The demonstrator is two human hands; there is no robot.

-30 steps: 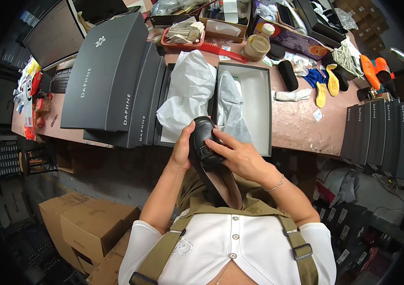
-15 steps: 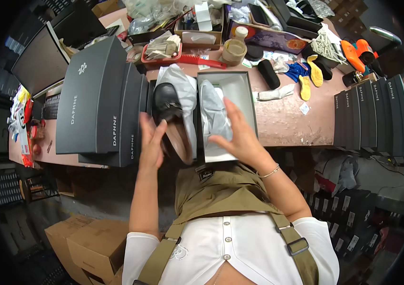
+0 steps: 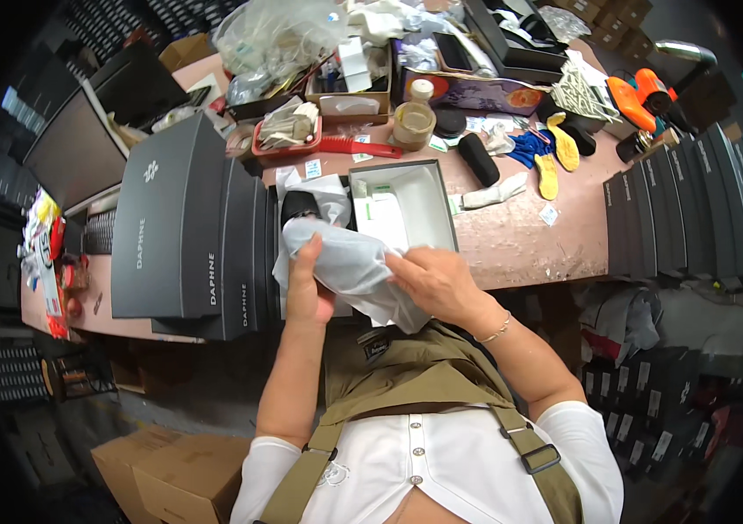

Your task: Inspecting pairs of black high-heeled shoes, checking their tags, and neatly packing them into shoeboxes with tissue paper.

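My left hand (image 3: 309, 293) grips a shoe wrapped in white tissue paper (image 3: 345, 255), thumb on top. The wrapped shoe is held tilted above the bench's front edge. My right hand (image 3: 441, 281) pinches the tissue at the shoe's right side. Behind the wrapped shoe shows the dark toe of a black shoe (image 3: 299, 205), lying on tissue paper (image 3: 334, 194); the rest of it is hidden. Just right stands an open shoebox (image 3: 431, 185), grey outside and pale inside, with white paper and small green-marked pieces in it.
Dark closed shoeboxes (image 3: 171, 236) stand at the left, and a row of them (image 3: 673, 210) at the right. Behind are a red basket (image 3: 267, 147), a glue jar (image 3: 412, 125), a black roll (image 3: 478, 159) and yellow insoles (image 3: 548, 177). Cartons (image 3: 171, 476) stand below left.
The tissue-wrapped shoe has come out of the open shoebox and moved left, over the black shoe. Both hands, apart before, now hold it and its tissue.
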